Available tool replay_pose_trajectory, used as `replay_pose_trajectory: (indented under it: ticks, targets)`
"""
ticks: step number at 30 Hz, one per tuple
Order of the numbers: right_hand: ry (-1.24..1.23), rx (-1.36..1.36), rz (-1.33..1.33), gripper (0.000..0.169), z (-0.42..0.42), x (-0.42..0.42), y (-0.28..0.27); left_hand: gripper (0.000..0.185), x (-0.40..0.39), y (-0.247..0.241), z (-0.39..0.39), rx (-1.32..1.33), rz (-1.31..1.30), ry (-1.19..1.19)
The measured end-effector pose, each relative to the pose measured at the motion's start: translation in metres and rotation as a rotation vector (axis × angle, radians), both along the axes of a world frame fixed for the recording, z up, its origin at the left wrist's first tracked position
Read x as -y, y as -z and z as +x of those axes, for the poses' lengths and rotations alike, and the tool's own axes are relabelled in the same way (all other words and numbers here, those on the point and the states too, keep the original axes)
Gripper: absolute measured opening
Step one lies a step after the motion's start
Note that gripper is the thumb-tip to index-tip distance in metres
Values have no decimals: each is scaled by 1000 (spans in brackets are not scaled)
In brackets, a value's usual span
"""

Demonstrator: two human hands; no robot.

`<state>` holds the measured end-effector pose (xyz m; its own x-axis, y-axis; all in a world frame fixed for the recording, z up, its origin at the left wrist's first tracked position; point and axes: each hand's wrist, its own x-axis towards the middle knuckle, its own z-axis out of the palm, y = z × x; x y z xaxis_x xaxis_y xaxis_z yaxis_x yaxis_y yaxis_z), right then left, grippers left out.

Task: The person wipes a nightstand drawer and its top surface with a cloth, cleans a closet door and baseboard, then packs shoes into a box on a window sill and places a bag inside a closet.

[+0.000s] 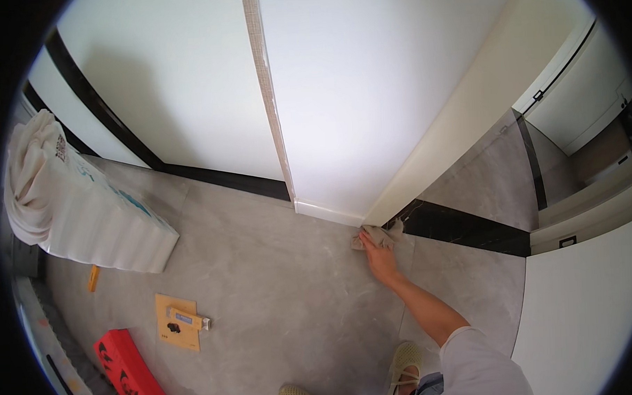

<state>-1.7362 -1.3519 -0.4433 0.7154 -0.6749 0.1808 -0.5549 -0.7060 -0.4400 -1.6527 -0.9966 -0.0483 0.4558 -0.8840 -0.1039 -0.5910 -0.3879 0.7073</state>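
At the foot of a white door frame point(424, 167), my right hand point(381, 260) presses a crumpled grey-beige cloth point(383, 236) to the floor. The cloth lies in the corner where the frame meets the end of a white baseboard point(327, 215). A black stone threshold point(463, 228) begins just to the right of it, with a small greyish scrap at its near end. My fingers spread over the cloth and partly cover it. My left hand is out of view.
Grey tiles point(277, 282) cover the floor. To the left stand a plastic-wrapped pack of white paper rolls point(108, 225), a yellow tool handle point(93, 278), a tan card with small parts point(177, 338) and a red box point(129, 368). A white panel point(580, 303) borders the right side.
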Motion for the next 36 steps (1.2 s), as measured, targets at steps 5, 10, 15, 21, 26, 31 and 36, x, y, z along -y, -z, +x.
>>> replay_pose_trajectory:
  ticks: [5,10,15,21,26,31,36]
  targets:
    - [-29,-61,326,27,17,-3,-46,39,-16,5,-10,-105,-55,68]
    - [-332,360,-205,31,92,-19,-64,39,-17,-5,-20,-42,-24,2]
    - [-358,288,-514,26,187,-10,-42,43,-34,5,-27,-14,36,107]
    - [-271,116,-793,21,191,-7,-19,46,-47,15,-43,-311,107,-58]
    - [-180,15,-804,20,128,6,-20,42,-37,12,-41,-177,37,-23]
    - [-77,-159,-633,18,78,20,-27,36,-17,-5,-31,-54,-26,65]
    - [88,-99,544,22,54,44,-51,37,-21,-7,-32,-99,-51,57]
